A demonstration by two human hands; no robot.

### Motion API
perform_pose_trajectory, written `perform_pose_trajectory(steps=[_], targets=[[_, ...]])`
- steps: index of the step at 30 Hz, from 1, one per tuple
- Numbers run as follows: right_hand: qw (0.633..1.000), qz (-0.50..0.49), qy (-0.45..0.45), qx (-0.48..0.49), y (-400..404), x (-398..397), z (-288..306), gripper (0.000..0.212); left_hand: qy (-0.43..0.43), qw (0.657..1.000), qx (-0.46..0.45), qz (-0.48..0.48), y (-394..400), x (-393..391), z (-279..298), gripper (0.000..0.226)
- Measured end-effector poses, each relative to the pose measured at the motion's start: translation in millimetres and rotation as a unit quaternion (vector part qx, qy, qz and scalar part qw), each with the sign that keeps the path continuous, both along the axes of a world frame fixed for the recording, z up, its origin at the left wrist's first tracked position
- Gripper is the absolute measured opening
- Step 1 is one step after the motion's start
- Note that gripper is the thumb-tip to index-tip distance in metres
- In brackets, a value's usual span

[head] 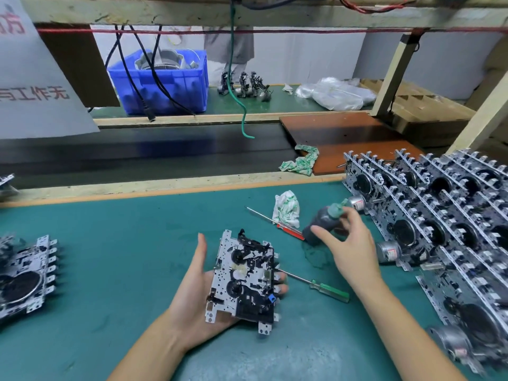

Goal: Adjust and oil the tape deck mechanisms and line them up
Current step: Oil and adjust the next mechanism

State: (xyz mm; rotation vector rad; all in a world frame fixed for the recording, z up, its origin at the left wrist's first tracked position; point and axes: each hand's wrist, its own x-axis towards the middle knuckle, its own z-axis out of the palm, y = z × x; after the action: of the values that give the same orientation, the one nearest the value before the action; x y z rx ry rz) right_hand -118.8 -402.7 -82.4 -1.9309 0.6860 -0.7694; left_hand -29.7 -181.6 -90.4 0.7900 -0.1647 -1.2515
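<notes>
**On the palm, a bare deck waits for oil**

Near the middle of the green bench mat (115, 270), the left hand (200, 295) lies palm up under one tape deck mechanism (243, 279), fingers curling up round its right edge, thumb standing free on the left. The right hand (349, 243) reaches to the right with spread fingers at a dark oil bottle (323, 221) with a green cap; whether it has truly closed on the bottle I cannot tell (the frame is blurred there).

The mechanism is probably light but awkward: a stiff, thin metal plate carrying small levers, springs and wheels that would likely bend or snag. It seems best held by the plate edges or from beneath, as it is now, away from the moving parts, and any oiled spots would make it slippery.

It looks like a pale perforated plate with tabs along its edges, black parts massed on its right half and a small blue piece near the bottom.

A green-handled screwdriver (330, 291) lies just right of it, a red-handled screwdriver (288, 229) and a crumpled rag (286, 209) farther off. Rows of mechanisms (439, 215) fill the right side.
</notes>
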Motion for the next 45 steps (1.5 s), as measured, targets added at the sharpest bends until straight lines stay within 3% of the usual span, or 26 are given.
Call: perform_pose_trajectory(steps=[6,10,12,14,16,18,20,23,25,28,31,32,33,34,36,37,39,43,45], targets=[[0.995,-0.041,0.03,-0.081,-1.6,-2.9,1.0,0.046,-0.02,0.999,0.024,-0.033,6.7,3.2,9.8,0.099],[0.986,-0.041,0.125,-0.107,-3.1,-4.9,0.4,0.051,-0.038,0.995,0.079,-0.045,10.7,8.1,7.4,0.095],[0.977,-0.079,0.057,-0.187,5.6,-8.2,8.3,0.056,-0.054,0.992,0.101,-0.05,11.0,10.7,6.8,0.087],[0.931,-0.071,-0.096,-0.346,16.1,-15.3,22.1,0.045,-0.077,0.987,0.131,-0.045,12.3,14.1,8.5,0.079],[0.897,0.067,-0.128,-0.418,24.5,-26.5,29.2,0.04,-0.106,0.982,0.146,-0.056,16.3,15.5,11.6,0.077],[0.866,0.208,-0.014,-0.455,36.6,-35.8,28.7,0.055,-0.155,0.969,0.176,-0.079,20.4,13.6,18.2,0.068],[0.809,0.259,0.098,-0.518,44.2,-42.2,21.6,0.077,-0.195,0.953,0.203,-0.113,20.6,7.9,27.2,0.056],[0.767,0.28,0.133,-0.562,47.9,-45.6,13.5,0.071,-0.301,0.92,0.215,-0.13,19.4,7.7,23.4,0.076],[0.768,0.279,0.125,-0.563,46.2,-46.7,10.3,0.061,-0.341,0.899,0.241,-0.132,18.9,9.8,20.1,0.094],[0.791,0.26,0.124,-0.539,43.1,-51.5,1.7,0.059,-0.26,0.933,0.201,-0.149,17.0,10.2,22.3,0.092],[0.846,0.221,0.106,-0.473,41.3,-55.5,-3.0,0.062,-0.269,0.937,0.213,-0.071,18.5,16.6,23.2,0.097],[0.862,0.203,0.098,-0.454,41.8,-56.2,-5.3,0.063,-0.317,0.916,0.246,-0.015,20.0,17.3,24.0,0.093],[0.873,0.186,0.095,-0.441,43.3,-56.4,-7.4,0.062,-0.408,0.864,0.292,0.032,22.8,16.5,25.1,0.09],[0.879,0.169,0.097,-0.435,45.6,-55.8,-9.3,0.06,-0.519,0.779,0.346,0.063,27.6,12.1,26.9,0.089],[0.879,0.145,0.101,-0.444,51.0,-54.3,-13.5,0.054,-0.689,0.582,0.43,0.03,36.2,-4.1,26.2,0.09],[0.875,0.14,0.098,-0.453,52.7,-53.5,-14.7,0.052,-0.729,0.515,0.45,-0.004,38.7,-14.5,21.8,0.091],[0.865,0.141,0.091,-0.473,51.6,-52.7,-15.8,0.053,-0.759,0.459,0.46,-0.046,38.2,-32.6,14.7,0.089],[0.845,0.155,0.087,-0.504,45.1,-53.6,-16.4,0.053,-0.769,0.443,0.461,0.014,31.1,-40.5,11.7,0.078],[0.842,0.154,0.076,-0.512,41.7,-52.4,-17.0,0.05,-0.797,0.418,0.434,0.054,27.0,-41.5,13.8,0.068]])
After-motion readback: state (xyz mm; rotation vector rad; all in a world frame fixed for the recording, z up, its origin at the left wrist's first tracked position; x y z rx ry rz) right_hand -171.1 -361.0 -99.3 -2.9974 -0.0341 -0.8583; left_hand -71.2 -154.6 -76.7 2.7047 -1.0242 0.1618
